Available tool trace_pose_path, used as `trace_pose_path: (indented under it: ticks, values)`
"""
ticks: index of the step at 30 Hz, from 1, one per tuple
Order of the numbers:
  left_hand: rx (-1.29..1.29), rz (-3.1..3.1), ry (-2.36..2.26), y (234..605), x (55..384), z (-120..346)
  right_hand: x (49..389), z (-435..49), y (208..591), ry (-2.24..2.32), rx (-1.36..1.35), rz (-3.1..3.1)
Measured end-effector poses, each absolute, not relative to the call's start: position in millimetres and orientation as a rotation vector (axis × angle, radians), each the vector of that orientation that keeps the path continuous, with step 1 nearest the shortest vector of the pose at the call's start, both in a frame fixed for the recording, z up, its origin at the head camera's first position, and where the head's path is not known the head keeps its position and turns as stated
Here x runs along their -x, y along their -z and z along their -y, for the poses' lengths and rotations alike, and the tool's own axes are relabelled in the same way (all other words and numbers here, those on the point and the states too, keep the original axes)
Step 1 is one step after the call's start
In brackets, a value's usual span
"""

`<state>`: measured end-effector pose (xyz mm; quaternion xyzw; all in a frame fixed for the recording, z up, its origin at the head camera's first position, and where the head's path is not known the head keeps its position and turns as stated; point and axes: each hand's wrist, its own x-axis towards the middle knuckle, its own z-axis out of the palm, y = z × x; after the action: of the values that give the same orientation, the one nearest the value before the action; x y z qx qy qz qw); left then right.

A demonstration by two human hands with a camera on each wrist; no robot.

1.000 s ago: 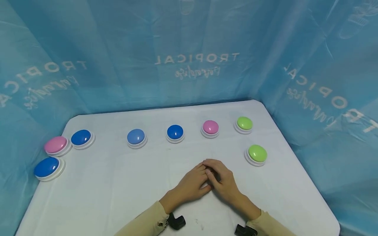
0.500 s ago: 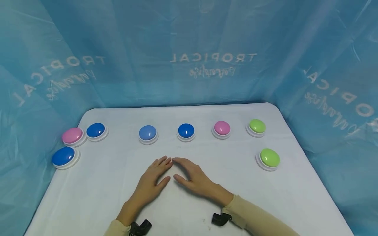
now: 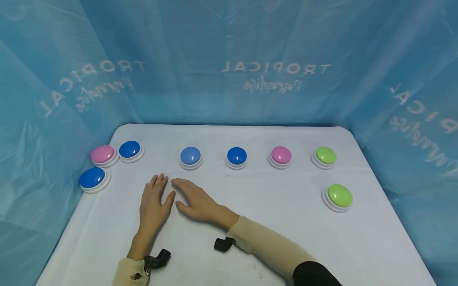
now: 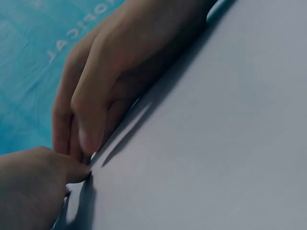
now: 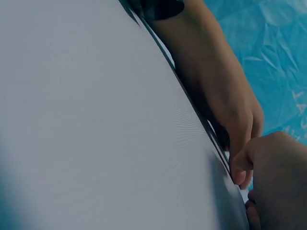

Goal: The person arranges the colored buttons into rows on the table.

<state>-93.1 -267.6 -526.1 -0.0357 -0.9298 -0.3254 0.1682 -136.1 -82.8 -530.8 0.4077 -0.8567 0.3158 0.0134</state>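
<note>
My left hand [image 3: 154, 204] lies low over the white table with extended fingers pointing toward the back, its thumb out to the right. Close on its right is my right hand [image 3: 200, 204], fingers relaxed and pointing left; a small gap shows between the two hands in the head view. Neither hand holds anything. Left of the left hand are a dark blue dome push button [image 3: 92, 178], a pink button [image 3: 103, 155] and another dark blue button [image 3: 130, 150]. Behind the right hand stands a light blue button [image 3: 191, 157]. Both wrist views show the hands near the tabletop.
Farther right along the back sit a dark blue button [image 3: 237, 157], a pink button [image 3: 280, 156] and a green button [image 3: 325, 156]. Another green button [image 3: 339, 196] stands nearer on the right. A blue printed curtain [image 3: 229, 95] surrounds the white table [image 3: 286, 222] behind and at the sides.
Both hands have moved left across the table, from in front of the right-hand buttons to near the left group. They were touching and have come apart. The head view has shifted left.
</note>
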Motion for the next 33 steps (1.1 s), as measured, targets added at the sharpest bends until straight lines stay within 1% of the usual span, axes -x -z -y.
trace_pose_path:
  ticks: [8, 14, 22, 27, 33]
  values:
    - [-0.225, 2.680, 0.859, 524.9, 106.8, 304.8, 172.9, 140.6, 527.5, -0.911, -1.206, 2.703]
    - [-0.366, 2.653, 0.875, 522.0, 120.3, 328.0, 194.2, 179.0, 525.5, -0.899, -1.133, 2.809]
    - [-0.570, 2.591, 0.932, 516.9, 140.7, 337.2, 219.8, 211.3, 513.1, -1.039, -1.065, 2.857]
    - [-0.616, 2.529, 0.977, 516.3, 151.0, 333.5, 235.6, 219.7, 510.8, -1.066, -1.008, 2.912]
    - [-0.568, 2.529, 0.969, 519.0, 159.0, 324.9, 248.5, 218.1, 509.8, -1.042, -0.965, 2.946]
